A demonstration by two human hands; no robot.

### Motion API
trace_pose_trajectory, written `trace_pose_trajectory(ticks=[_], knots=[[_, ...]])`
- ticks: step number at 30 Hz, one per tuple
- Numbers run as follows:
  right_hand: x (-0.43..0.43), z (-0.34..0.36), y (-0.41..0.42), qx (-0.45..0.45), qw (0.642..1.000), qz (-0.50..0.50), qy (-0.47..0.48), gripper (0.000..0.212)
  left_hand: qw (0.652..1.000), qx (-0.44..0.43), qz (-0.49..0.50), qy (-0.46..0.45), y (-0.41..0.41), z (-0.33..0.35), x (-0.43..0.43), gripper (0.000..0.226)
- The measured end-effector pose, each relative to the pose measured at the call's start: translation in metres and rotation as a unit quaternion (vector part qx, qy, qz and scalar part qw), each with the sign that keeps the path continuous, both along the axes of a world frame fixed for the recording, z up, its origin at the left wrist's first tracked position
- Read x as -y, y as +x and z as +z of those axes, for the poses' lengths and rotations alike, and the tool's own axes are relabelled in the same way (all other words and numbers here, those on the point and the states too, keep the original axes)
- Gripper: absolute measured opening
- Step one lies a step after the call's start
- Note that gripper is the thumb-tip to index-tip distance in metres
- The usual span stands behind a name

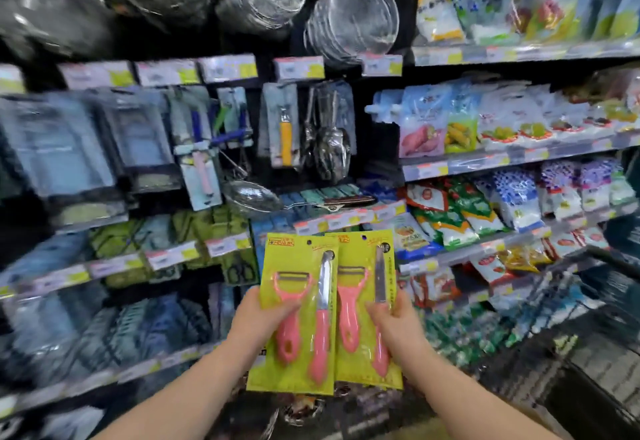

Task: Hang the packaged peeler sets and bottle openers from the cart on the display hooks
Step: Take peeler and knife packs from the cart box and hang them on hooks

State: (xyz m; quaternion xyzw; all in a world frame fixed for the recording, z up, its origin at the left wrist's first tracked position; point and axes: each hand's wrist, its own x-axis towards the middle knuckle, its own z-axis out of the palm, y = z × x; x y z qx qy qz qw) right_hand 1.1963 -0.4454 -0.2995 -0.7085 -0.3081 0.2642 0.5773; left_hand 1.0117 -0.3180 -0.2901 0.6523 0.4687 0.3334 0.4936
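Note:
I hold two packaged peeler sets upright side by side in front of the display. Each is a yellow-green card with a pink peeler and a pink-handled knife under plastic. My left hand [263, 318] grips the left peeler set [294, 311] at its left edge. My right hand [398, 322] grips the right peeler set [363, 315], whose left edge tucks behind the left card. Both cards show a hang hole at the top. Above them, packaged kitchen tools hang on display hooks [284, 128].
Price-tag rails [225, 69] run across the hook rows. Wire strainers [353, 17] hang at the top and a ladle strainer [252, 197] juts out mid-height. Shelves of bagged goods [485, 128] fill the right. A dark cart [588, 353] stands at lower right.

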Motion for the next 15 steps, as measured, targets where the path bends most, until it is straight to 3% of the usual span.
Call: trace_pose_trajectory(ticks=[4, 9, 13, 15], knots=[[-0.054, 0.016, -0.089, 0.014, 0.997, 0.081, 0.013, 0.024, 0.995, 0.016, 0.096, 0.0, -0.111, 0.016, -0.016, 0.044], [-0.102, 0.037, -0.236, 0.033, 0.985, 0.167, 0.014, 0.054, 0.977, 0.026, 0.207, 0.042, -0.267, 0.039, -0.021, 0.049], [-0.122, 0.053, -0.364, 0.035, 0.975, 0.219, 0.026, 0.026, 0.959, 0.021, 0.276, 0.066, -0.4, 0.057, -0.01, 0.035], [-0.126, 0.06, -0.424, 0.036, 0.968, 0.245, 0.045, 0.019, 0.952, 0.034, 0.294, 0.074, -0.461, 0.062, -0.004, 0.04]])
